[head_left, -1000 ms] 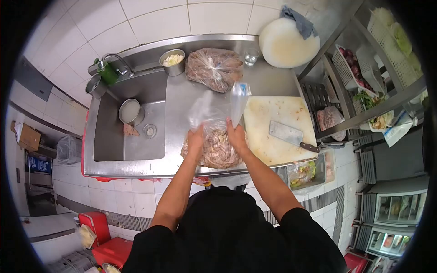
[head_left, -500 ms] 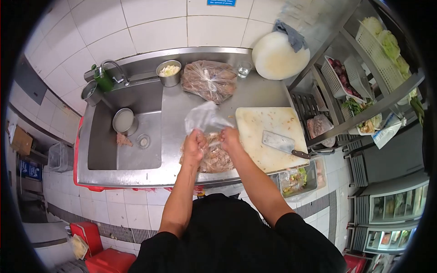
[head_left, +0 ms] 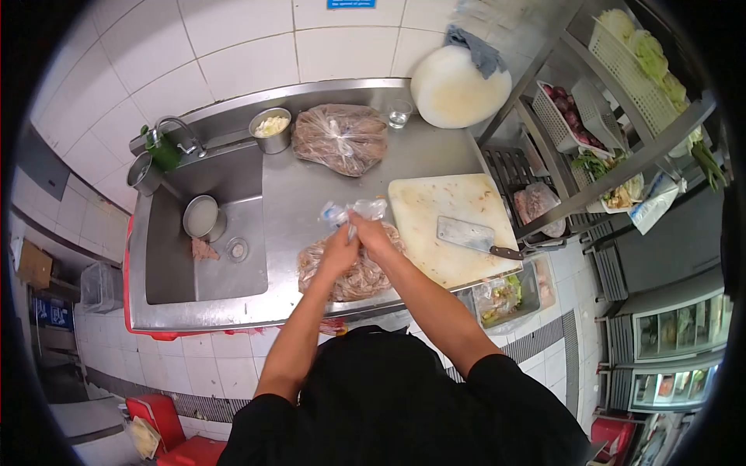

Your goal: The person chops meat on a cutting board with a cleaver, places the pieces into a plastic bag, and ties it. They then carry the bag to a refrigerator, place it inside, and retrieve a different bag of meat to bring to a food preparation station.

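A clear plastic bag of brownish meat (head_left: 342,273) lies on the steel counter (head_left: 311,186) near its front edge. My left hand (head_left: 339,250) and my right hand (head_left: 371,235) meet above it, both closed on the bag's gathered, twisted neck (head_left: 356,210). A second, tied bag of meat (head_left: 340,138) rests farther back on the counter. Right of my hands lies a white cutting board (head_left: 447,227) with a cleaver (head_left: 470,236) on it.
A sink (head_left: 203,241) with a metal bowl (head_left: 203,217) and a tap (head_left: 175,133) is at the left. A steel pot (head_left: 271,128), a glass (head_left: 399,113) and a round white board (head_left: 452,88) stand at the back. Wire shelves with vegetables (head_left: 622,85) rise at the right.
The bag's loose top, held up and spread open a second ago, has been gathered down and twisted into a narrow neck between my two hands, which have come together.
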Demonstrator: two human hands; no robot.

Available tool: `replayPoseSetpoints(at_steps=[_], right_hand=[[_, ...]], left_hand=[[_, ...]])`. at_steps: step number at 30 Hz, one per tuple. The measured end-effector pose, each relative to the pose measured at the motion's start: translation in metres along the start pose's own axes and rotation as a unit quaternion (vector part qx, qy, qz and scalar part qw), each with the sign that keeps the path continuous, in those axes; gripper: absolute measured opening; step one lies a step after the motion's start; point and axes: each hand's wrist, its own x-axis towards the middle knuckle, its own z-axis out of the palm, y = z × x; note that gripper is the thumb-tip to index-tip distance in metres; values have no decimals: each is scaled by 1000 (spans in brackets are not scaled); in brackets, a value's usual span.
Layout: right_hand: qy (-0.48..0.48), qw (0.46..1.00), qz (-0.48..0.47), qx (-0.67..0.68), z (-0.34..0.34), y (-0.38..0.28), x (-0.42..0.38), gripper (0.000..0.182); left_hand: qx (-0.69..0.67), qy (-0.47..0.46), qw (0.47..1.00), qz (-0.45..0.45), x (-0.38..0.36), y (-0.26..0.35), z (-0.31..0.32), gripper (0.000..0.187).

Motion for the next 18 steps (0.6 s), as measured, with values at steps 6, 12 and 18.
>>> replayPoseSetpoints(at_steps=[6,12,18], right_hand=[[-68,982,-114,-136,-24,12,-10,28],[39,818,-240,-521,-7,-24,-68,43],[-57,836,-350,-418,-15,-25,-70,42]], left_hand=[[-350,-158,918,-96,12,-37,-50,30],[-463,-173,848,-191,4,12,-51,24],[-325,-94,919,-201,20,1,-38,22]])
